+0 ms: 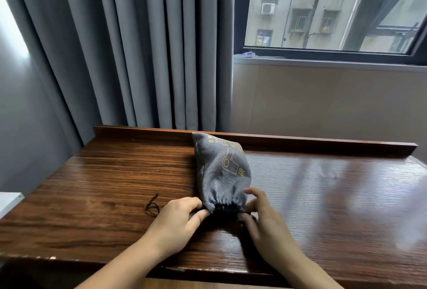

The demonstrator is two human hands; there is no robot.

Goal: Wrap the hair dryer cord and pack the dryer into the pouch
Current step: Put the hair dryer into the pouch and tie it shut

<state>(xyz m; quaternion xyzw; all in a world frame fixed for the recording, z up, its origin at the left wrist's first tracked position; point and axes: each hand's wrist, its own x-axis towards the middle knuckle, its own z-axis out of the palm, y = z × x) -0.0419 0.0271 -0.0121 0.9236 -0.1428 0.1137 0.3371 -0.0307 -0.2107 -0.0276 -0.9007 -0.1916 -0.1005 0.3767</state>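
A grey fabric pouch [219, 168] with a yellow hair dryer print lies on the wooden table [104, 173], bulging and full, its far end against the table's back ledge. Its gathered mouth [224, 205] faces me, with something black showing in the opening. The dryer itself is hidden inside. My left hand [180, 219] pinches the left side of the gathered mouth. My right hand [261, 217] touches the right side of the mouth, fingers curved around it. A loose black drawstring end [152, 205] lies on the table to the left of my left hand.
A raised wooden ledge [300, 142] runs along the table's back edge. Grey curtains [138, 46] hang behind the table on the left, a window [323, 7] on the right. The tabletop's right half is glossy and reflects the window.
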